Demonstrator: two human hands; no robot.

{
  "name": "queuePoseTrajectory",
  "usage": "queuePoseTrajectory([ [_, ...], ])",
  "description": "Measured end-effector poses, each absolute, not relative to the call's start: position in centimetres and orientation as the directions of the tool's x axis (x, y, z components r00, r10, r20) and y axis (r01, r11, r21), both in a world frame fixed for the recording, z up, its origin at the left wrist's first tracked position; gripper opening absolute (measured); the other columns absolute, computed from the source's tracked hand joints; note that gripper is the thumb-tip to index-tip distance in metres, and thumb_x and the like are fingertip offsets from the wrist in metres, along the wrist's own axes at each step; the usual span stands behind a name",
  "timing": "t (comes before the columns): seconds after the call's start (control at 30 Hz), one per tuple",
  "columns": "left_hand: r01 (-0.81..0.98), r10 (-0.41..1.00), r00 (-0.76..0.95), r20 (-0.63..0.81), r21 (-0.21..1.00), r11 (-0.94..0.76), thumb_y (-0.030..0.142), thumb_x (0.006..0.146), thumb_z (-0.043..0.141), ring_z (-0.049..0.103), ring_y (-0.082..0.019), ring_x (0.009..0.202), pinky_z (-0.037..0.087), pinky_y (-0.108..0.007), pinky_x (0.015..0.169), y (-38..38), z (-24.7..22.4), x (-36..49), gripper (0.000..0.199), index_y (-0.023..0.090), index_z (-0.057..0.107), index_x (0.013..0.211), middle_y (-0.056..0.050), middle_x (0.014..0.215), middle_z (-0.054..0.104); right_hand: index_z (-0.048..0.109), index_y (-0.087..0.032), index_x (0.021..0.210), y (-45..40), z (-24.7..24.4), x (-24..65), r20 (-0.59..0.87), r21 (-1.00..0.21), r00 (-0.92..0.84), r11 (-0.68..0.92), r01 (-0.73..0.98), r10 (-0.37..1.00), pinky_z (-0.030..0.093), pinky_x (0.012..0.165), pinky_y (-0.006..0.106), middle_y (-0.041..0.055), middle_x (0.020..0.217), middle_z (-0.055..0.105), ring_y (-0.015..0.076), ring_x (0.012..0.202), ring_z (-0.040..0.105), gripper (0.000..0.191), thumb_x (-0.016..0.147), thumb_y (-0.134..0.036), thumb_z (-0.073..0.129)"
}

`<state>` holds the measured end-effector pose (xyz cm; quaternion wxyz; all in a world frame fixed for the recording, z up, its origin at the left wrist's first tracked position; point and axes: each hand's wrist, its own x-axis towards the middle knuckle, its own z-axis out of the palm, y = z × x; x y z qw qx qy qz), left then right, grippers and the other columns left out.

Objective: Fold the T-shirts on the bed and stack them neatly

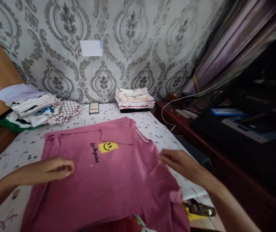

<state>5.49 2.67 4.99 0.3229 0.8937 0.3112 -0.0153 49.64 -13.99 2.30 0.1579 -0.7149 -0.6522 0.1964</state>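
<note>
A pink shirt (118,174) lies spread across the bed, its collar toward the right. "Los Angeles" lettering and a yellow smiley print show on its front. The far sleeve (116,132) is folded inward over the body. My left hand (53,169) is over the hem side at the left, fingers curled closed, with no cloth seen in them. At the near shoulder, by the collar, my right hand (176,161) has its fingers pinched together at the shirt's edge. The near sleeve hangs toward me, partly out of view.
Folded clothes (134,100) are stacked by the wall. A looser clothes pile (34,106) lies at left, and a small framed card (93,108) between them. A white cable (167,112) runs along the right side. A yellow-and-black item (198,209) sits near my right forearm.
</note>
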Motion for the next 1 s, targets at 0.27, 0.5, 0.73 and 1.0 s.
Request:
queuePoseTrajectory([
  [0.27,0.445,0.453,0.891,0.009,0.176,-0.878,0.026,0.093,0.049,0.059,-0.027,0.108,0.047,-0.039,0.092,6.1,1.5,18.3,0.027,0.018,0.060,0.116,-0.011,0.115,0.064,0.063,-0.018,0.092,-7.6,-3.6,49.9,0.089,-0.220,0.435,-0.408,0.886,0.896,0.046,0.084,0.037,0.0145,0.104,0.063,0.0297,0.100,0.059,0.024,0.086,-0.041,0.061],
  [0.5,0.437,0.438,0.899,-0.001,-0.064,-0.897,0.008,0.089,0.047,0.064,-0.029,0.105,0.050,-0.039,0.085,9.1,-0.2,25.9,0.027,0.014,0.066,0.107,-0.017,0.110,0.070,0.041,-0.024,0.069,-8.9,-3.6,50.3,0.108,-0.481,0.418,-0.321,0.816,0.902,0.037,0.063,0.030,0.0017,0.067,0.057,0.0190,0.065,0.053,0.026,0.090,-0.039,0.046],
  [0.73,0.621,0.677,0.701,0.222,0.277,-0.733,0.012,0.085,0.049,0.069,-0.025,0.092,0.048,-0.031,0.080,15.6,3.2,28.6,0.031,0.020,0.073,0.103,-0.008,0.096,0.076,0.050,-0.024,0.069,-13.2,-2.6,51.6,0.204,-0.672,0.477,-0.232,0.704,0.855,0.035,0.055,0.028,-0.0021,0.055,0.050,0.0166,0.054,0.048,0.043,0.089,-0.061,0.043],
  [1.0,0.554,0.705,0.661,0.258,0.466,-0.690,0.010,0.075,0.046,0.065,-0.019,0.070,0.048,-0.026,0.066,19.8,4.2,31.9,0.032,0.017,0.074,0.090,-0.003,0.073,0.071,0.060,-0.024,0.084,-17.2,-3.4,52.7,0.113,-0.469,0.519,-0.415,0.780,0.847,0.038,0.058,0.030,0.0024,0.070,0.067,0.0210,0.061,0.062,0.027,0.088,-0.049,0.050],
])
